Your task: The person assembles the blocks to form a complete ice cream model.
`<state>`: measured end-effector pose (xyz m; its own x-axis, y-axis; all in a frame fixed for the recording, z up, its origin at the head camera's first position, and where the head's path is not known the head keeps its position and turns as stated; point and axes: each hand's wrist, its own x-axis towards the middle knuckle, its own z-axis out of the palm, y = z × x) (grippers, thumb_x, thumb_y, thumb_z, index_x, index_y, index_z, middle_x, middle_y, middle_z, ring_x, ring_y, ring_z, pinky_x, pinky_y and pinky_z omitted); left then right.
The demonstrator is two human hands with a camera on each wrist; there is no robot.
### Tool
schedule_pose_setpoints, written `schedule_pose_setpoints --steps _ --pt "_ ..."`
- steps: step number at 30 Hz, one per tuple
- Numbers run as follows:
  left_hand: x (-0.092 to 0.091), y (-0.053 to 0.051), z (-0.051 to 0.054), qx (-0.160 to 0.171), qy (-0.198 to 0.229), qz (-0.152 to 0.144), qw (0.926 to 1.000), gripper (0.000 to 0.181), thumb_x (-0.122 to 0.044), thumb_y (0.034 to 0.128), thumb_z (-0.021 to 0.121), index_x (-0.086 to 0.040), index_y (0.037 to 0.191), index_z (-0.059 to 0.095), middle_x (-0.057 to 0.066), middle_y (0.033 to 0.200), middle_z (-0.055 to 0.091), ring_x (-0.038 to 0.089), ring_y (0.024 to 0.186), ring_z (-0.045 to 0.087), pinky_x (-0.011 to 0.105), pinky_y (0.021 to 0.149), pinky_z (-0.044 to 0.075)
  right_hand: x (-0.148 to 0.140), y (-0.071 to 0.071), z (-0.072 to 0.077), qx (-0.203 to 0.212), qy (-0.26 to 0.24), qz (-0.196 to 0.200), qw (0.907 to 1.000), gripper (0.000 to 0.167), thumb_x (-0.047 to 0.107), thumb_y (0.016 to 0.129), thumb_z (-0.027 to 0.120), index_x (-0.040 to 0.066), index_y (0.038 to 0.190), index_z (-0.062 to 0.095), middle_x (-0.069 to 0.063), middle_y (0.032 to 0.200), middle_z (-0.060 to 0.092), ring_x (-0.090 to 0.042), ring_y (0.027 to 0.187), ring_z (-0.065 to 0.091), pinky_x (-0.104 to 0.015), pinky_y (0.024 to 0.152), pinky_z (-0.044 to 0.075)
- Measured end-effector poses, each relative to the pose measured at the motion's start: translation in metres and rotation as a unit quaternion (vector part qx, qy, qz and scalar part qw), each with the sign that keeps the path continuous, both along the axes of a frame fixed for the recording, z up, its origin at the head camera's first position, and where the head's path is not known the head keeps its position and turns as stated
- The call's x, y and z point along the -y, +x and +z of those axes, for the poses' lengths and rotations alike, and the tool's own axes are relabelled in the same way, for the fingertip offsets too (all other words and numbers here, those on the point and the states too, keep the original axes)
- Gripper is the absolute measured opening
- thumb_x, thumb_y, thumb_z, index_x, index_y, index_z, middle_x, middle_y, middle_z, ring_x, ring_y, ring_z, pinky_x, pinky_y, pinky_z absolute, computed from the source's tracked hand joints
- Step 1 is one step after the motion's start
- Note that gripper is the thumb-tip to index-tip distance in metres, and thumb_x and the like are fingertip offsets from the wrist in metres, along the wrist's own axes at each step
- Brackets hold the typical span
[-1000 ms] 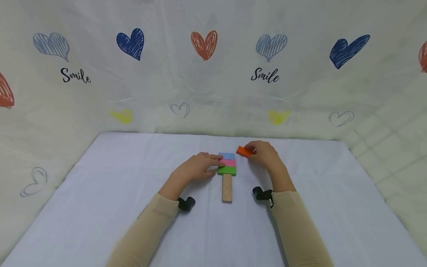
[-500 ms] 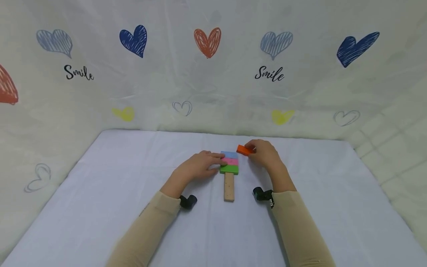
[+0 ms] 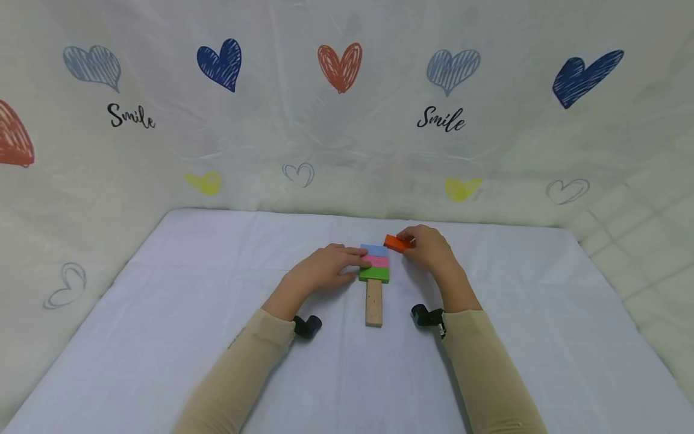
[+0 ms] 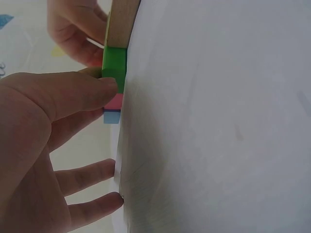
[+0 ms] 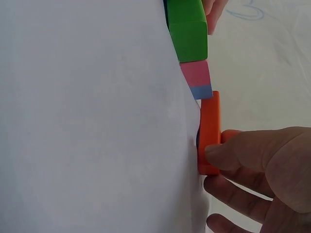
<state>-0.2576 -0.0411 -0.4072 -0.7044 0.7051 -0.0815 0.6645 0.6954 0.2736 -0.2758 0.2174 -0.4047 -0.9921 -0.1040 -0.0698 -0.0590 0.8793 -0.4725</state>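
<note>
At the middle of the table, blue [image 3: 379, 249], pink [image 3: 381, 261] and green [image 3: 375, 275] blocks lie side by side in a row. A plain wooden block [image 3: 374, 304] runs from the green one toward the person. My left hand [image 3: 321, 269] rests on the row's left end with extended fingers; in the left wrist view its thumb [image 4: 82, 94] touches the green block. Between thumb and fingers, my right hand [image 3: 428, 248] pinches an orange block [image 5: 210, 121], angled just beyond the row's far right corner. Part of the orange block is hidden by the fingers.
White cloth covers the table [image 3: 217, 259]. Behind it hangs a pale sheet [image 3: 379, 138] printed with hearts and "Smile". Black wrist cameras sit near the left cuff [image 3: 308, 327] and the right cuff [image 3: 425, 314].
The head view has shifted slightly, so the row of blocks appears a little farther right and higher. Both hands keep their hold and contact; the orange block stays almost in place.
</note>
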Motion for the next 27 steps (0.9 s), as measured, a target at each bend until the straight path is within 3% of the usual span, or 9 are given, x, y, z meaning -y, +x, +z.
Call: schedule_pose_setpoints --steps 27 --pt "0.0015 -0.0004 -0.0016 0.005 -0.01 -0.003 0.9999 0.043 -0.026 0.1013 0.058 -0.034 0.144 0.054 -0.01 0.158 0.039 0.032 0.143 0.039 0.05 0.115 0.034 0.0086 0.0039 -0.0006 -0.011 0.013 0.015 0.9998 0.036 0.005 0.092 0.061 0.01 0.128 0.068 -0.017 0.126 0.061 -0.035 0.113 0.056 -0.053 0.1 0.046"
